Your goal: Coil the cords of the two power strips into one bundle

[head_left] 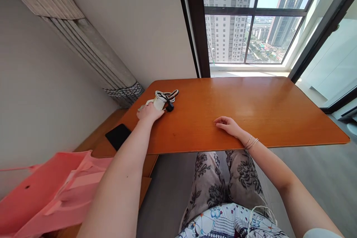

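My left hand (150, 113) is at the far left of the brown table (251, 111), closed around a white corded device (159, 102). Its cord (170, 96), in black and white, lies bundled on top and to the right. A black plug (169, 107) shows beside the device. My fingers and wrist hide part of it, so its exact kind is unclear. My right hand (227, 124) rests on the tabletop near the front middle, fingers loosely bent, thumb a little apart, holding nothing. Thin bracelets (251, 142) circle that wrist.
A black flat object (118, 136) lies left of the table by my left forearm. A pink bag (55, 193) stands at the lower left. Behind the table are a gathered curtain (92, 44) and a window (253, 11). My legs are under the front edge.
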`<action>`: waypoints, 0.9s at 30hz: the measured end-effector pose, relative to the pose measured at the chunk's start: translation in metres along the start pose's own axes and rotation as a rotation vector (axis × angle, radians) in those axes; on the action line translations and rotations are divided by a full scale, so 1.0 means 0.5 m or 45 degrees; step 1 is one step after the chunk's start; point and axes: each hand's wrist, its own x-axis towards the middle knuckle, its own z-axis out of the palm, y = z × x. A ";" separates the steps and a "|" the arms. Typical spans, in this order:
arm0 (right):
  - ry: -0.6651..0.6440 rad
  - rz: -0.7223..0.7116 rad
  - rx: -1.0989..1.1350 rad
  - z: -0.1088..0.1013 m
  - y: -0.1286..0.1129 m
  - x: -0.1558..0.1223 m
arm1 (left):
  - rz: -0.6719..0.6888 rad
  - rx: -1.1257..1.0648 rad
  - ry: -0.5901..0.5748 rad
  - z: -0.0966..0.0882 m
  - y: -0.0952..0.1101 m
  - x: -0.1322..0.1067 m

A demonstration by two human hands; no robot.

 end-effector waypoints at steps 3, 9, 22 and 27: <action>0.010 0.003 -0.002 0.000 -0.002 0.000 | 0.003 -0.019 0.021 0.000 0.011 -0.010; 0.077 -0.033 0.046 0.002 -0.015 -0.001 | 0.316 -0.288 0.392 0.020 0.075 -0.052; 0.427 -0.237 -0.671 -0.183 -0.034 0.018 | 0.833 -0.975 -0.081 0.179 0.347 -0.227; 0.529 -0.202 -0.749 -0.217 -0.020 0.010 | 0.997 -0.785 -0.150 0.193 0.331 -0.228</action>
